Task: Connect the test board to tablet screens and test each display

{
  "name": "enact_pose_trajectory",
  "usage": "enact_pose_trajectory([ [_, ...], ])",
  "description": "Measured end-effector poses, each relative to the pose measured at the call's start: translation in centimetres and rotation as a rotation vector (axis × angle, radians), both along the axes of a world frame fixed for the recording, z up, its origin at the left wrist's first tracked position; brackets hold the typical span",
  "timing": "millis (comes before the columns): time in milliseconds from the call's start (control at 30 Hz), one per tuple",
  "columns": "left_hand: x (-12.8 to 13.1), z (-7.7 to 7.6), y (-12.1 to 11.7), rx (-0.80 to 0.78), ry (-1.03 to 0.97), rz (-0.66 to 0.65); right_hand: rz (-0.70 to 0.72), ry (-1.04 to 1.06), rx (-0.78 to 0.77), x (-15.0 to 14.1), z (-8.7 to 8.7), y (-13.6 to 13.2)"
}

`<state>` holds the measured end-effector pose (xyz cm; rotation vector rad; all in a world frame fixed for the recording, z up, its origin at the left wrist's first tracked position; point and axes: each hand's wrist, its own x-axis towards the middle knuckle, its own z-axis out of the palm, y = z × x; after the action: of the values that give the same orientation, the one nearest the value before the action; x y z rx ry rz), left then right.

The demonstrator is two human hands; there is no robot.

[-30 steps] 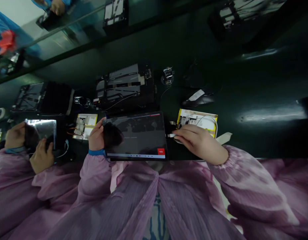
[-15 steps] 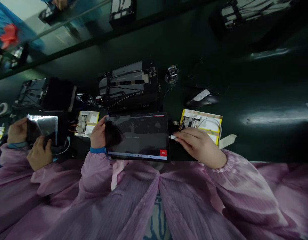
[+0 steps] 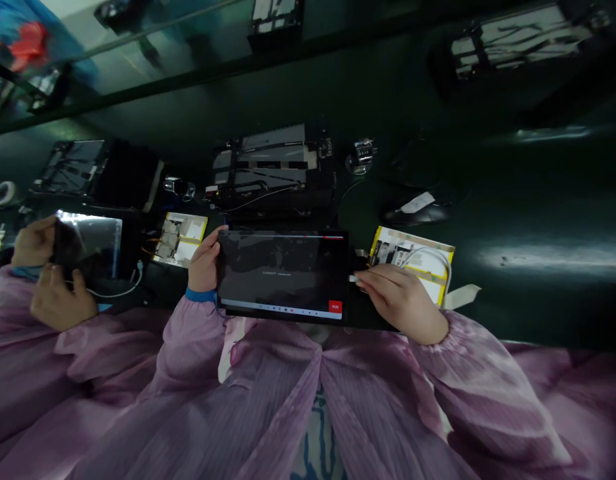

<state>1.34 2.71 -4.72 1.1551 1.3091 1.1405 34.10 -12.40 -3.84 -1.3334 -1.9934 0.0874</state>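
My left hand (image 3: 204, 263), with a blue band at the wrist, grips the left edge of a dark tablet screen (image 3: 283, 277). The screen is lit, with a pale bar along the bottom and a red box in its lower right corner. At the tablet's right edge, my right hand (image 3: 405, 297) pinches the white plug (image 3: 355, 278) of a cable. I cannot tell whether the plug is fully in the port. The white cable (image 3: 449, 267) loops over a white battery pack with yellow edges (image 3: 433, 250), which lies behind my right hand.
Behind the tablet lies a stack of dark tablet housings (image 3: 273, 170). A metal tally counter (image 3: 362, 157) and a black mouse (image 3: 415, 208) are to its right. Another battery pack (image 3: 181, 239) lies left. Beside me a co-worker's hands (image 3: 63, 300) hold a smaller-looking screen (image 3: 91, 243).
The view has shifted slightly, so most things appear further right. My hands keep their holds on tablet and plug. The co-worker's lower hand has moved left, off the screen's face.
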Motion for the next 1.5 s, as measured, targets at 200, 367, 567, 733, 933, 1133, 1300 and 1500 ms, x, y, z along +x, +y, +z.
enact_pose_trajectory([
  [200, -0.1, 0.0, 0.0, -0.024, -0.059, -0.027, 0.021, 0.074, -0.001, -0.1, 0.2, 0.2],
  [367, -0.5, -0.5, 0.2, -0.055, -0.128, -0.053, 0.029, 0.023, -0.022, -0.2, 0.1, 0.2],
  [567, -0.7, -0.8, 0.3, -0.006, -0.087, -0.055, 0.013, 0.004, -0.031, -0.1, -0.2, 0.1],
  [733, -0.5, -0.7, 0.3, 0.019, -0.054, -0.031, 0.024, -0.043, -0.028, 0.2, 0.1, 0.3],
  [933, -0.5, -0.7, 0.2, 0.025, -0.048, -0.017, 0.039, -0.139, -0.007, -0.1, 0.7, 1.0],
  [1133, -0.5, -0.5, 0.3, 0.006, -0.065, -0.003, 0.047, -0.183, -0.048, 0.1, 0.8, 0.6],
  [1300, -0.3, -0.3, 0.3, -0.040, -0.094, -0.001, 0.017, -0.067, -0.136, 0.4, 1.1, 0.2],
  [1500, -0.1, 0.1, 0.2, -0.064, -0.088, -0.006, 0.023, 0.110, -0.414, -0.1, 1.7, 0.7],
])
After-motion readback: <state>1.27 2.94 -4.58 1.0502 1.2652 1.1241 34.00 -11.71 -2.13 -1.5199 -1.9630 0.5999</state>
